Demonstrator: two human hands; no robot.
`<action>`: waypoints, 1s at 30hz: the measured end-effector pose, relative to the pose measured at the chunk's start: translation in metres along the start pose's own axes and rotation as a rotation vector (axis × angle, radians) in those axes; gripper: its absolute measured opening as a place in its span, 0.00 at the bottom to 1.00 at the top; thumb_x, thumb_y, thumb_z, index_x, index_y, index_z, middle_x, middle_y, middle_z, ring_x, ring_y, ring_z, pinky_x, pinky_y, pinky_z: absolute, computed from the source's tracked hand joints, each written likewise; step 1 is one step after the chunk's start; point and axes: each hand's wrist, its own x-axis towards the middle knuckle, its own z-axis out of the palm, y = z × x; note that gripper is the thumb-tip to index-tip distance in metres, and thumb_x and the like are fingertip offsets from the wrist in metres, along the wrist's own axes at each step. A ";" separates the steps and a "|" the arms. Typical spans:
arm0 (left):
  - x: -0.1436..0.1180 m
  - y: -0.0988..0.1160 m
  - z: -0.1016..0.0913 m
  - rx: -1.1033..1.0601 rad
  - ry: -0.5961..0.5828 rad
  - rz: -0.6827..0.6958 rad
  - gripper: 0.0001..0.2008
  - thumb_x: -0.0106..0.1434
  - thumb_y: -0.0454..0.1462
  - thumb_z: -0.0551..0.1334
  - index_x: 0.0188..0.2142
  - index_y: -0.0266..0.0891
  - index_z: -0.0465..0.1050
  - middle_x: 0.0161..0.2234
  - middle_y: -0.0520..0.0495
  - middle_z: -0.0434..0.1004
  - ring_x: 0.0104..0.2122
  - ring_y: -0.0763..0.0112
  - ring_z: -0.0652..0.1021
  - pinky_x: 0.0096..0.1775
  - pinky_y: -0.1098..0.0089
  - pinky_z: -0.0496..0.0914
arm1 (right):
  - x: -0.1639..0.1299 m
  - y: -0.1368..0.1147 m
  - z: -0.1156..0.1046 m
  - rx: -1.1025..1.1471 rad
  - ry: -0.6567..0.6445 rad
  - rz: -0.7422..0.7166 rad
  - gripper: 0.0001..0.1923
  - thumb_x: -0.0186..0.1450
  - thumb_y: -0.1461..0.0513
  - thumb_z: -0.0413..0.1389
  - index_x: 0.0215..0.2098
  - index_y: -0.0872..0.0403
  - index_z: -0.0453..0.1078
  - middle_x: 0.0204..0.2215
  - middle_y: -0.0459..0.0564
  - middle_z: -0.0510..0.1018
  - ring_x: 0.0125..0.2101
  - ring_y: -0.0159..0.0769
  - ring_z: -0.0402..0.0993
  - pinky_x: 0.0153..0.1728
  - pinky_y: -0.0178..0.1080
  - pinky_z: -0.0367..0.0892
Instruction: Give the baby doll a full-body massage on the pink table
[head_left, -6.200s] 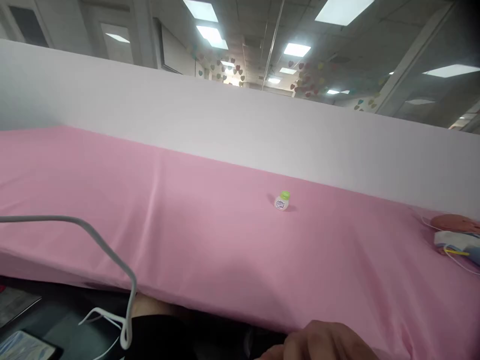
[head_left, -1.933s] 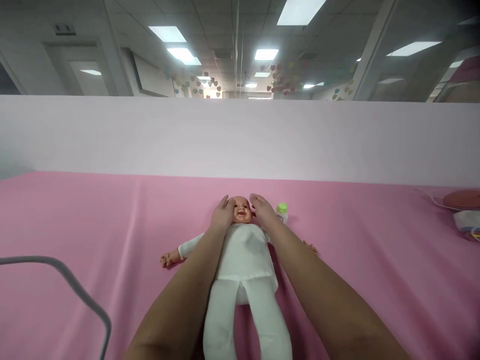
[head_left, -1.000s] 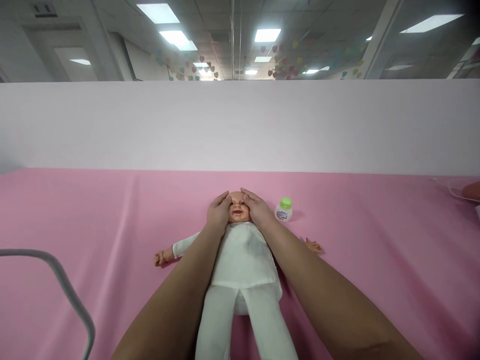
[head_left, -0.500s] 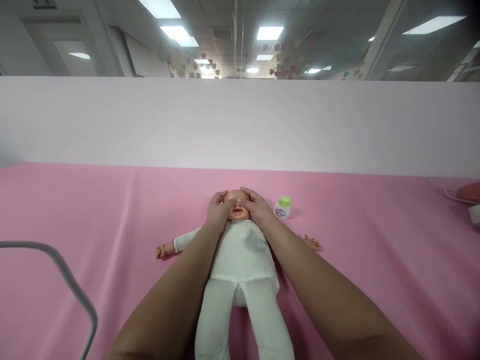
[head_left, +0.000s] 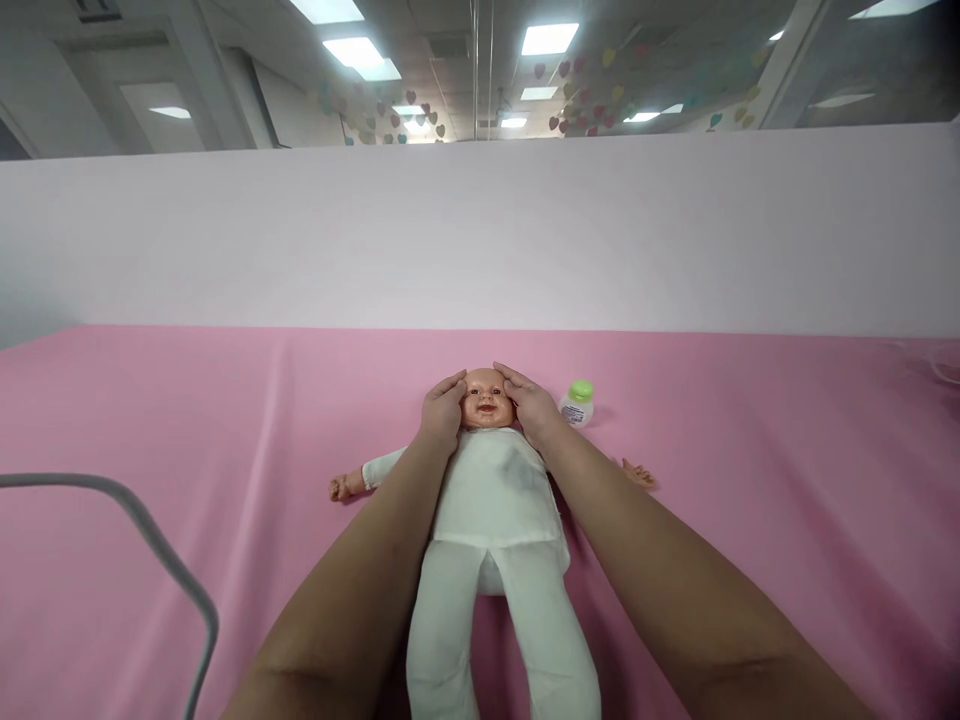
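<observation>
A baby doll with a cloth body lies on its back, head toward the far side. My left hand rests along the left side of its head, fingers stretched out and pointing away. On the other side, my right hand lies against the head in the same way, fingers extended. Both hands are open and touch the head without closing round it. The doll's eyes, nose and mouth show between them. Its arms are spread sideways, partly covered by my forearms.
Just right of my right hand stands a small clear bottle with a green cap. Pink cloth covers the surface, backed by a white wall. A grey bent tube crosses the lower left.
My thumbs have moved outward from the middle of the doll's face to the sides, uncovering its eyes. The whole view has shifted slightly.
</observation>
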 end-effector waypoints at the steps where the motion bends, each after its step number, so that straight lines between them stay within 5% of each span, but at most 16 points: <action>1: -0.001 0.002 -0.001 -0.010 0.005 -0.023 0.18 0.55 0.37 0.72 0.47 0.40 0.83 0.46 0.40 0.84 0.47 0.56 0.81 0.53 0.55 0.74 | -0.002 -0.001 0.000 0.024 -0.007 0.017 0.24 0.61 0.60 0.62 0.56 0.46 0.78 0.58 0.48 0.80 0.60 0.47 0.75 0.63 0.51 0.68; 6: -0.005 0.007 -0.001 -0.045 -0.021 -0.065 0.20 0.54 0.35 0.71 0.48 0.38 0.81 0.44 0.40 0.84 0.43 0.58 0.82 0.48 0.57 0.76 | -0.005 -0.003 -0.001 0.040 -0.057 0.025 0.25 0.59 0.60 0.64 0.56 0.45 0.78 0.58 0.48 0.80 0.59 0.47 0.74 0.62 0.52 0.69; 13: -0.006 0.002 -0.002 0.101 -0.096 0.081 0.29 0.47 0.40 0.78 0.49 0.40 0.77 0.48 0.42 0.80 0.42 0.60 0.82 0.44 0.60 0.76 | -0.003 -0.002 0.000 -0.272 -0.024 -0.130 0.33 0.55 0.53 0.72 0.57 0.46 0.74 0.61 0.51 0.76 0.61 0.48 0.72 0.63 0.51 0.67; 18: -0.002 -0.001 0.001 0.176 -0.070 0.116 0.25 0.51 0.45 0.77 0.47 0.41 0.79 0.45 0.42 0.82 0.44 0.59 0.82 0.47 0.60 0.75 | 0.003 0.002 0.002 -0.342 0.052 -0.202 0.25 0.60 0.51 0.67 0.54 0.48 0.76 0.57 0.51 0.79 0.58 0.46 0.74 0.63 0.52 0.66; 30: -0.004 0.008 0.002 0.013 -0.018 -0.039 0.17 0.56 0.37 0.70 0.47 0.40 0.81 0.44 0.42 0.84 0.43 0.59 0.82 0.48 0.58 0.77 | 0.003 0.005 -0.008 0.009 -0.057 -0.024 0.26 0.58 0.58 0.65 0.56 0.44 0.77 0.61 0.46 0.78 0.61 0.45 0.73 0.63 0.50 0.68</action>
